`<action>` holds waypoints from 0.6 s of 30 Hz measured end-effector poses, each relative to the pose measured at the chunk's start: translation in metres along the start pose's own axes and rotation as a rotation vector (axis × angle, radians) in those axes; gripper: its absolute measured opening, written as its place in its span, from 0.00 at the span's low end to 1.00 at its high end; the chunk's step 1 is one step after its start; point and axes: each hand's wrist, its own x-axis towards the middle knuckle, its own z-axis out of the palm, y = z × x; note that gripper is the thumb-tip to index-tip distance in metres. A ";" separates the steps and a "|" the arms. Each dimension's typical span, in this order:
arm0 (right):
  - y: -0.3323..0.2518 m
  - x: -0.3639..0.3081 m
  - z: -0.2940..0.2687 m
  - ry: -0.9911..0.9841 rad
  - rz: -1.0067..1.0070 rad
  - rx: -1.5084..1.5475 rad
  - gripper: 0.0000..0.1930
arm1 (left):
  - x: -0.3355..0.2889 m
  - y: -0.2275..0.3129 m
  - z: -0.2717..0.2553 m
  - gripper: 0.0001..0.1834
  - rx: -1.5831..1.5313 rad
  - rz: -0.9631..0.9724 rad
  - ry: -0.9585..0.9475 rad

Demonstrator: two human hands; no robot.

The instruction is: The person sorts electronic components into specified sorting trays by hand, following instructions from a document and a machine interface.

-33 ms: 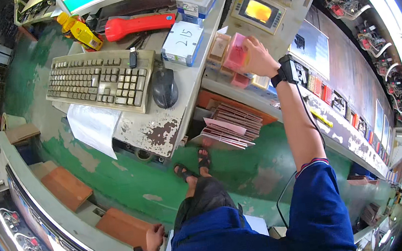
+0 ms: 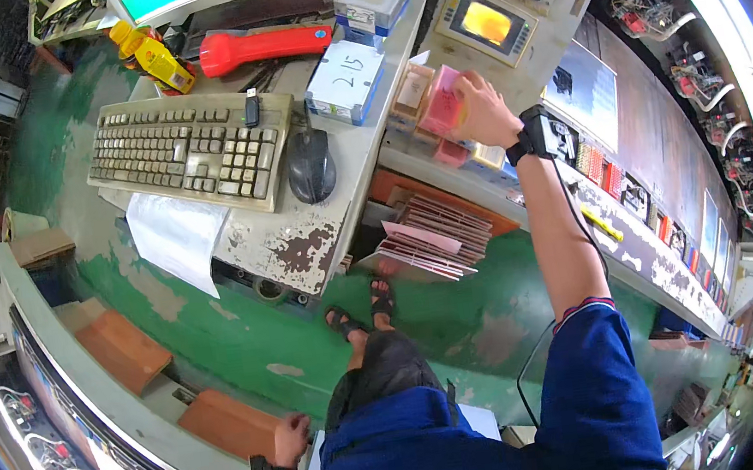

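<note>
My right hand point(image 2: 484, 114) is stretched out to a pink box point(image 2: 441, 100) on the ledge below a small control screen. Its fingers curl over the box's right side, hiding part of it. A second pink box point(image 2: 452, 153) sits just below, and a pale box point(image 2: 411, 87) stands to the left, both on the same ledge. Low at the left, my left hand point(image 2: 291, 439) hangs beside a brown board point(image 2: 232, 428). Its fingers are loosely curled, and nothing shows in them.
A worn desk carries a keyboard point(image 2: 191, 154), a black mouse point(image 2: 310, 165), a red flashlight point(image 2: 266, 48), a yellow bottle point(image 2: 154, 59) and white-lidded boxes point(image 2: 346, 81). Upright boards point(image 2: 432, 233) stand below the ledge. A cable point(image 2: 581, 212) runs along my right arm.
</note>
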 end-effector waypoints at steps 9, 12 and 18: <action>0.049 0.070 0.018 -0.418 0.223 0.118 0.58 | 0.067 0.303 0.128 0.13 -0.033 0.546 -0.294; 0.052 0.102 0.010 -0.616 0.095 -0.027 0.54 | 0.108 0.370 0.172 0.16 -0.320 0.624 -0.380; 0.062 0.113 0.020 -0.818 0.064 0.090 0.47 | 0.166 0.496 0.228 0.24 -1.000 0.411 -0.350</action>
